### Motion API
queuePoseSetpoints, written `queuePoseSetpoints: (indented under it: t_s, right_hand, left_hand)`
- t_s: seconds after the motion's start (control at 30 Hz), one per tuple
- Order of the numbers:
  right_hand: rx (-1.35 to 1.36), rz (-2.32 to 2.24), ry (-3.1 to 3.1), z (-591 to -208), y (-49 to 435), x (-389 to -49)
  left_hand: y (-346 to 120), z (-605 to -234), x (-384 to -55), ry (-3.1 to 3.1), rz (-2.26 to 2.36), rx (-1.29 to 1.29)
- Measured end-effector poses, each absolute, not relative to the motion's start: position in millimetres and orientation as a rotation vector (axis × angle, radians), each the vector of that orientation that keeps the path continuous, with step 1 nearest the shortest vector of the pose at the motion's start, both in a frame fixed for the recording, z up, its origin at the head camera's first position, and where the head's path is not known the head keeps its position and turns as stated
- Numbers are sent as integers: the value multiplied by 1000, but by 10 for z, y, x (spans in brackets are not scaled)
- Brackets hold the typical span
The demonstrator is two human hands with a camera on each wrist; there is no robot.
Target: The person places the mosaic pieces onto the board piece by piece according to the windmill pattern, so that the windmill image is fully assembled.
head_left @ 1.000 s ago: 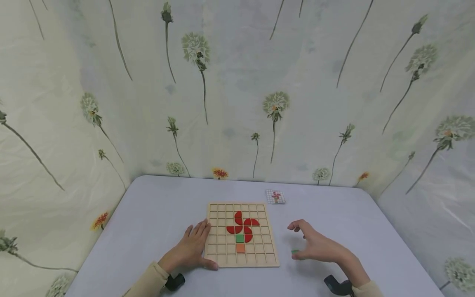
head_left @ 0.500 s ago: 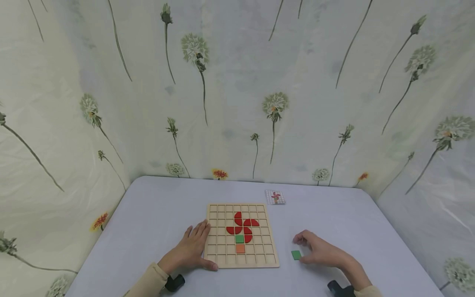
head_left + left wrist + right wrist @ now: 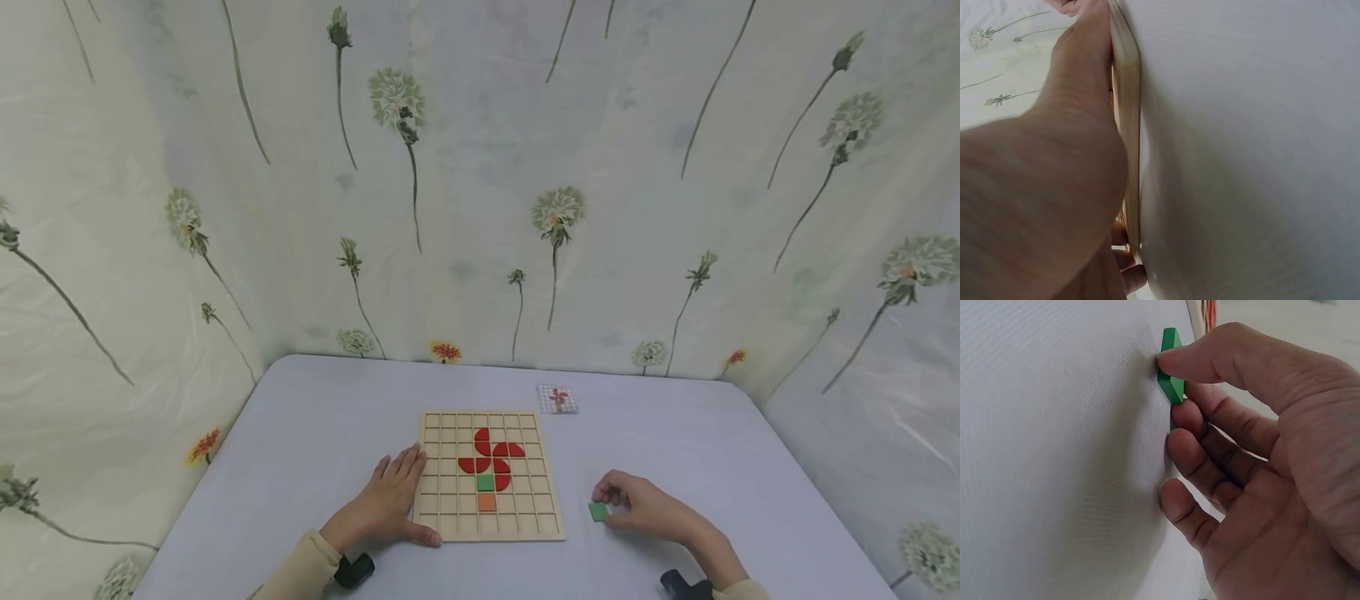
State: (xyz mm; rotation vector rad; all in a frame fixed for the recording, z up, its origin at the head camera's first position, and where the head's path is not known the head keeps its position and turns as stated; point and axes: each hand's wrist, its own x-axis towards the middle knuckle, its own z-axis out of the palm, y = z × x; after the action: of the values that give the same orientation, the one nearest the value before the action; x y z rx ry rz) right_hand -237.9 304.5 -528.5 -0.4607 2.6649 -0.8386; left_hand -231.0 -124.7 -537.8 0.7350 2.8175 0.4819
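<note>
A wooden grid board (image 3: 525,523) lies on the table, holding several red pieces (image 3: 502,478) arranged like a pinwheel. Below them sit a green square tile (image 3: 485,482) and an orange square tile (image 3: 487,502). My left hand (image 3: 386,500) rests at the board's lower left corner, fingers straight along the left edge and thumb at the front edge. To the right of the board, my right hand (image 3: 648,508) pinches another green square tile (image 3: 1172,387) between thumb and index finger, at the table surface. Its other fingers are bent, with fingertips touching or close to the tabletop.
Behind the board lies a small pattern card (image 3: 557,399) with a red pinwheel on a grid. A white cloth covers the table (image 3: 322,417). Floral sheets (image 3: 465,208) hang behind and at the sides. A dark wrist device (image 3: 354,572) shows by the left wrist.
My right hand has lowered with the green tile to the tabletop, its fingers drawing closer together. Between the last two frames it shifts only slightly. The left hand and board stay put.
</note>
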Motion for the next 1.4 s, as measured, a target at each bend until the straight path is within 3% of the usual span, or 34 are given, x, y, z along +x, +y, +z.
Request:
queuePoseSetpoints:
  t_s: [0.43,1.03,1.4]
  right_hand:
    - [-485,-850,2750,-5240,2828,-2434]
    - [-913,-902,2600,-5069,1835,-2387]
    - [-1064,-859,2520,-5277,1552,-2323]
  left_hand:
    - [-1262,-5391,-2315,2822,488,745]
    - [-1273,-5416,-2329,2815,486,743]
    - [-1266,-5399,-2327,2804,508,731]
